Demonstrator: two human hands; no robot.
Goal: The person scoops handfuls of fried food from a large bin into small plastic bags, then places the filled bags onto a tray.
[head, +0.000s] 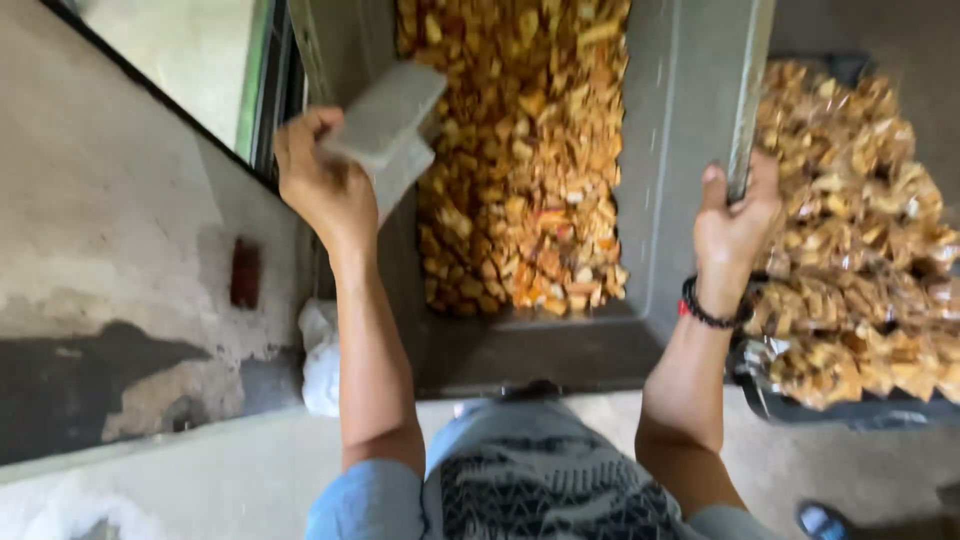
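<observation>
A large grey metal trough point(660, 200) slopes away in front of me, its middle filled with golden fried snack pieces point(520, 160). My left hand point(325, 180) is raised over the trough's left side, closed on a flat grey scoop-like box point(388, 130) held just above the snacks. My right hand point(735, 215) grips the trough's right rim point(748, 100); a black bead bracelet sits on that wrist.
A dark crate point(850, 408) heaped with clear bags of the same snacks point(860, 230) stands at the right. A stained concrete wall point(120, 250) with a window opening is at the left. A white crumpled bag point(320, 360) lies by the trough's lower left corner.
</observation>
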